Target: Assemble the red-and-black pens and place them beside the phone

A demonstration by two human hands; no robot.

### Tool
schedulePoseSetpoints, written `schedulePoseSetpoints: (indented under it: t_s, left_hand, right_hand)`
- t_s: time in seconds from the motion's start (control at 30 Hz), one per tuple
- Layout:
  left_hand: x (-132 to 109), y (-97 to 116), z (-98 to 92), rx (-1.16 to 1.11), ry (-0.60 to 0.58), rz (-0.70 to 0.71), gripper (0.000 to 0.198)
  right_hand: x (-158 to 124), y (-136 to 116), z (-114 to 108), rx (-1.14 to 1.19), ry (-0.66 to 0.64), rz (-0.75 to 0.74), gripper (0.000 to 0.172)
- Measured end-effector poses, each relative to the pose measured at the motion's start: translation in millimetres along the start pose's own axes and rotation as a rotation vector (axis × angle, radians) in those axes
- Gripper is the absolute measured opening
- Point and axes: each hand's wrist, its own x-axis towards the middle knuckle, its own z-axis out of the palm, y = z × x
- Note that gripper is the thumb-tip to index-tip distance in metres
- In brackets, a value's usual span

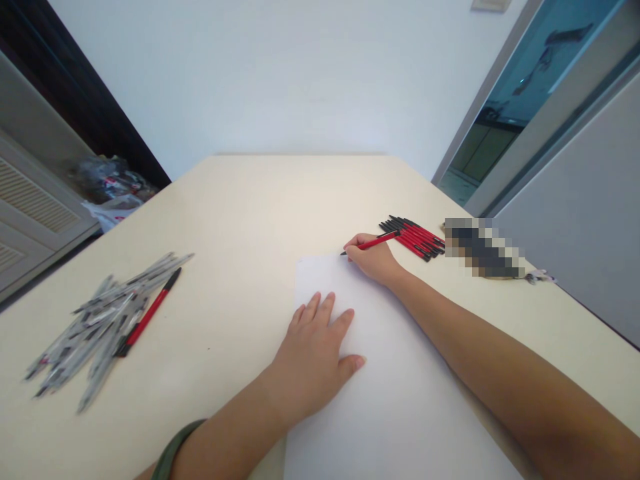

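A sheet of white paper lies on the table before me. My left hand rests flat on its left part, fingers spread and holding nothing. At the paper's far edge my right hand grips a red pen in a writing hold. The pen slants, its dark tip low at the left, close to the paper; I cannot tell whether it touches. Just behind and right of that hand lies a bundle of red pens with black ends, side by side.
On the left of the table is a loose pile of clear-barrelled pens, with a red marker-like pen along its right side. A blurred-out object lies near the right edge. Beyond stands a white wall.
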Motion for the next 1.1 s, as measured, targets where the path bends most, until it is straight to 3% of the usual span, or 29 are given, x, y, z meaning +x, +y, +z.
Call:
schedulePoseSetpoints:
  t_s: [0.77, 1.1]
  left_hand:
    - [1.2, 1.4, 0.2, 0.004, 0.004, -0.006, 0.058]
    - [-0.4, 0.5, 1.8, 0.018, 0.016, 0.008, 0.057]
  right_hand:
    - [1.4, -2.6, 0.1, -0.018, -0.017, 0.017, 0.009]
    - [0.1, -3.7, -9.1, 0.136, 0.01, 0.061, 0.017]
